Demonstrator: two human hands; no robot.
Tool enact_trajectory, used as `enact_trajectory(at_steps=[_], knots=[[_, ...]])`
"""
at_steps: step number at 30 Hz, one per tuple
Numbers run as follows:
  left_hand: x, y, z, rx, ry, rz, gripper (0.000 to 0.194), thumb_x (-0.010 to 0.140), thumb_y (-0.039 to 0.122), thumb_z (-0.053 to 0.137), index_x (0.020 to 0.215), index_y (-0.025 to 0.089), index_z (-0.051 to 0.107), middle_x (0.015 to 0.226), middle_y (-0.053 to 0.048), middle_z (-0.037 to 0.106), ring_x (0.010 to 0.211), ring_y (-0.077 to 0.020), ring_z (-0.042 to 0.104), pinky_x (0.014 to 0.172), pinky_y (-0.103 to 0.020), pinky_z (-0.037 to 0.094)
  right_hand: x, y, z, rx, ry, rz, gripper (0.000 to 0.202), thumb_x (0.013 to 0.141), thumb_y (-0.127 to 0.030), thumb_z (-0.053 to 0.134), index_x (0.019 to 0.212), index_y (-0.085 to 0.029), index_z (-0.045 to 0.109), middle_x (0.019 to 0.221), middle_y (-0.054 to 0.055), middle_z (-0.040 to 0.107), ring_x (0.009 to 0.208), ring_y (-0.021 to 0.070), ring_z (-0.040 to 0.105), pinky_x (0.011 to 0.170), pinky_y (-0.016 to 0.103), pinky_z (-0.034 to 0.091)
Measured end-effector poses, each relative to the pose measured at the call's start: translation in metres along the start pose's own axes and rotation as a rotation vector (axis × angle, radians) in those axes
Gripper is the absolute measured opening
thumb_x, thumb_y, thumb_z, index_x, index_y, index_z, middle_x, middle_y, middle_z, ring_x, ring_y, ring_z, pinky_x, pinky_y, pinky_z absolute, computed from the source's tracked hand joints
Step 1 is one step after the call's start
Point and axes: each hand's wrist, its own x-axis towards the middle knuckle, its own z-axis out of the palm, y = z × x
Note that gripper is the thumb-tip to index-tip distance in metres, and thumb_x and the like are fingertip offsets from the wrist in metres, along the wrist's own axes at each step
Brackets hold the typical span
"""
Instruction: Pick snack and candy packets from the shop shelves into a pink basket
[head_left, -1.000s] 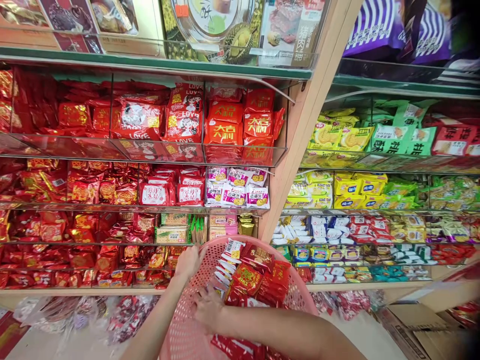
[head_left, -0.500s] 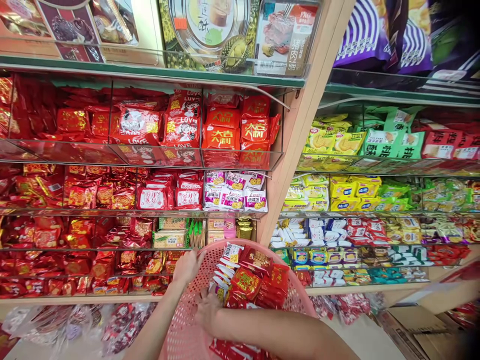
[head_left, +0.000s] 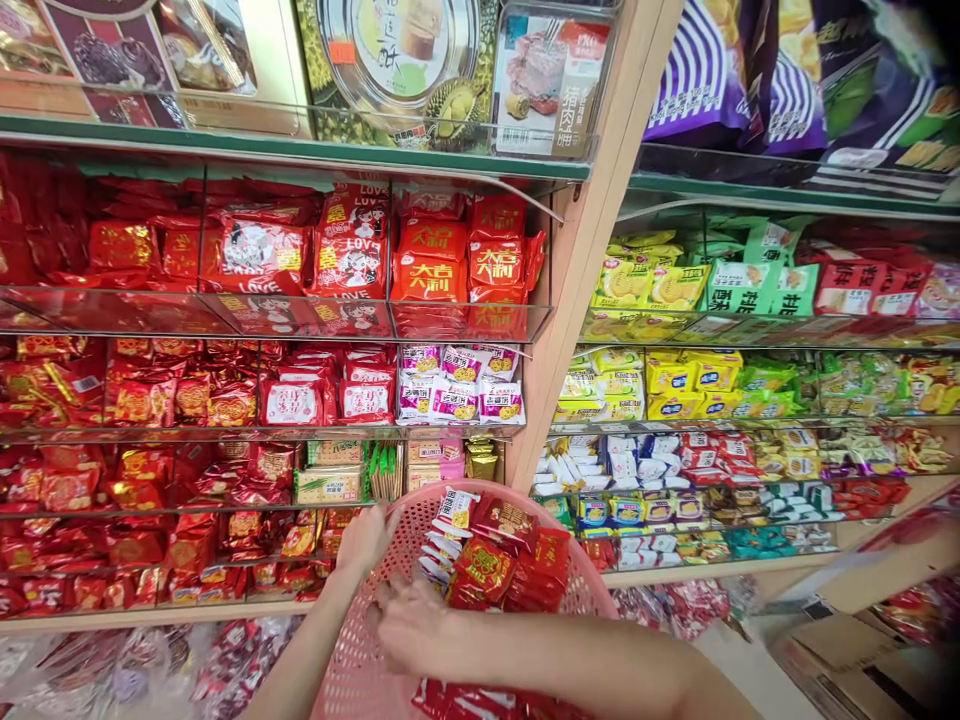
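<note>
A pink perforated plastic basket (head_left: 349,655) is in front of me, tilted toward the shelves. My left hand (head_left: 367,540) is closed over its rim on the left side. Inside, my right hand (head_left: 412,618) reaches across from the right, fingers spread and nothing visible in them. Just beyond those fingers stands a row of white snack packets (head_left: 442,550). Red snack packets (head_left: 484,572) lie to the right of the row, and more red packets (head_left: 469,700) show below my right forearm, which hides part of the basket's contents.
Shelves with clear fronts hold red packets (head_left: 292,400), purple-and-white packets (head_left: 457,400) and yellow packets (head_left: 682,400). A wooden upright (head_left: 577,260) divides them. Bagged goods (head_left: 240,665) lie on the floor at left, cardboard boxes (head_left: 847,640) at lower right.
My right hand has shifted slightly left and away from the white packets, and its fingers have come into clearer view. My left hand stays on the rim. The view has shifted slightly.
</note>
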Motion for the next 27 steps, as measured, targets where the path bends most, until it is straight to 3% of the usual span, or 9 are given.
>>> enact_trajectory(at_steps=[4, 6, 8, 11, 14, 17, 27], knots=[[0.000, 0.000, -0.003, 0.009, -0.037, -0.005, 0.045, 0.089, 0.049, 0.023, 0.092, 0.017, 0.055, 0.087, -0.015, 0.067, 0.083, -0.0281, 0.065, 0.066, -0.033, 0.045, -0.031, 0.022, -0.081, -0.027, 0.111, 0.050, 0.044, 0.077, -0.040, 0.055, 0.109, -0.010, 0.054, 0.110, 0.016, 0.058, 0.105, 0.0285, 0.052, 0.082, 0.045, 0.049], [0.000, 0.000, -0.003, 0.005, -0.042, 0.007, 0.044, 0.090, 0.047, 0.023, 0.093, 0.017, 0.054, 0.088, -0.015, 0.067, 0.084, -0.0282, 0.065, 0.066, -0.033, 0.046, -0.045, 0.044, -0.119, -0.061, 0.219, 0.107, 0.030, 0.082, -0.028, 0.051, 0.106, -0.011, 0.056, 0.107, 0.013, 0.059, 0.102, 0.0245, 0.052, 0.084, 0.039, 0.047], [0.000, 0.000, -0.003, -0.013, -0.033, 0.004, 0.045, 0.089, 0.049, 0.023, 0.092, 0.017, 0.054, 0.088, -0.015, 0.067, 0.083, -0.0278, 0.065, 0.064, -0.032, 0.046, -0.057, 0.072, -0.149, -0.085, 0.329, 0.195, 0.028, 0.084, -0.025, 0.049, 0.108, -0.014, 0.055, 0.109, 0.011, 0.058, 0.102, 0.0227, 0.052, 0.087, 0.038, 0.045], [-0.001, 0.001, -0.003, -0.053, -0.027, -0.010, 0.048, 0.089, 0.053, 0.022, 0.091, 0.017, 0.054, 0.085, -0.013, 0.068, 0.080, -0.0257, 0.066, 0.062, -0.029, 0.046, -0.073, 0.116, -0.177, -0.139, 0.468, 0.263, 0.037, 0.086, -0.024, 0.045, 0.121, -0.014, 0.046, 0.113, 0.010, 0.055, 0.104, 0.0217, 0.049, 0.089, 0.036, 0.041], [-0.001, 0.001, -0.003, -0.058, -0.024, -0.014, 0.048, 0.089, 0.052, 0.021, 0.093, 0.017, 0.054, 0.084, -0.013, 0.068, 0.079, -0.0249, 0.066, 0.061, -0.028, 0.045, -0.085, 0.149, -0.192, -0.289, 0.524, 0.374, 0.042, 0.084, -0.024, 0.048, 0.125, -0.015, 0.042, 0.112, 0.012, 0.055, 0.105, 0.0261, 0.046, 0.089, 0.042, 0.036], [-0.002, 0.002, -0.004, -0.043, -0.026, -0.007, 0.047, 0.089, 0.051, 0.022, 0.090, 0.016, 0.054, 0.084, -0.014, 0.068, 0.077, -0.0247, 0.066, 0.060, -0.028, 0.045, -0.091, 0.166, -0.195, -0.414, 0.490, 0.434, 0.048, 0.081, -0.022, 0.052, 0.126, -0.011, 0.039, 0.110, 0.015, 0.056, 0.106, 0.0272, 0.045, 0.091, 0.045, 0.030], [-0.001, 0.000, -0.001, -0.039, -0.016, 0.007, 0.046, 0.090, 0.051, 0.023, 0.089, 0.016, 0.053, 0.082, -0.014, 0.068, 0.076, -0.0257, 0.066, 0.056, -0.028, 0.043, -0.088, 0.172, -0.190, -0.562, 0.455, 0.439, 0.052, 0.077, -0.020, 0.057, 0.125, -0.009, 0.039, 0.112, 0.017, 0.058, 0.113, 0.0270, 0.043, 0.102, 0.054, 0.014]])
